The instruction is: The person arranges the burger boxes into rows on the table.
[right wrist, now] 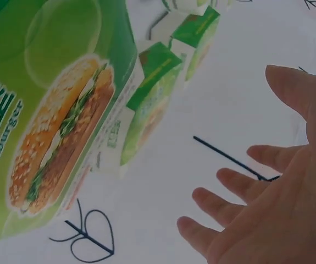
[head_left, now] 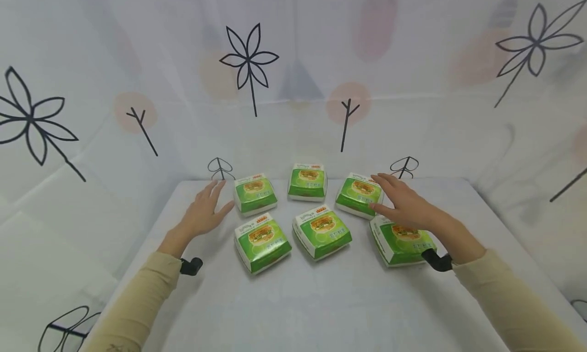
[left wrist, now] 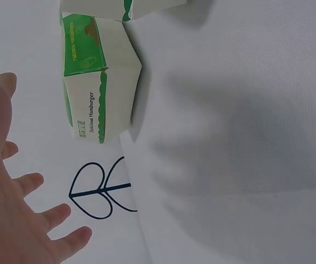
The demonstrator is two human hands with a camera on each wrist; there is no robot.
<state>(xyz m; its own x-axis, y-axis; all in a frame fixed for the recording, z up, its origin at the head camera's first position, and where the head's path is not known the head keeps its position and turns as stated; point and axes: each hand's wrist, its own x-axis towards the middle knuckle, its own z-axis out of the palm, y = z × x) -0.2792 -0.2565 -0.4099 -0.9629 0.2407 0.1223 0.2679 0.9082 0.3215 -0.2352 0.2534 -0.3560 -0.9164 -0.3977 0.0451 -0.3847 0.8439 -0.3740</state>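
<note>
Several green and white hamburger boxes stand in two rows on the white table. My left hand [head_left: 205, 209] is held in the air with fingers apart, just left of the back-left box [head_left: 255, 195]. In the left wrist view that hand [left wrist: 23, 181] has nothing in its fingers, and a box [left wrist: 92, 77] stands beyond it. My right hand [head_left: 403, 201] hovers over the front-right box [head_left: 403, 244] and overlaps the back-right box [head_left: 359, 195] in the head view. Its fingers are spread and hold nothing; the front-right box's printed lid [right wrist: 64, 126] fills the left of the right wrist view.
Between the outer boxes are a back-middle box [head_left: 308, 183] and a front-middle box [head_left: 322, 232]. The front-left box [head_left: 262, 243] sits nearer me. A white cloth [head_left: 293, 123] with plant drawings hangs behind the table [head_left: 293, 311] and along its sides.
</note>
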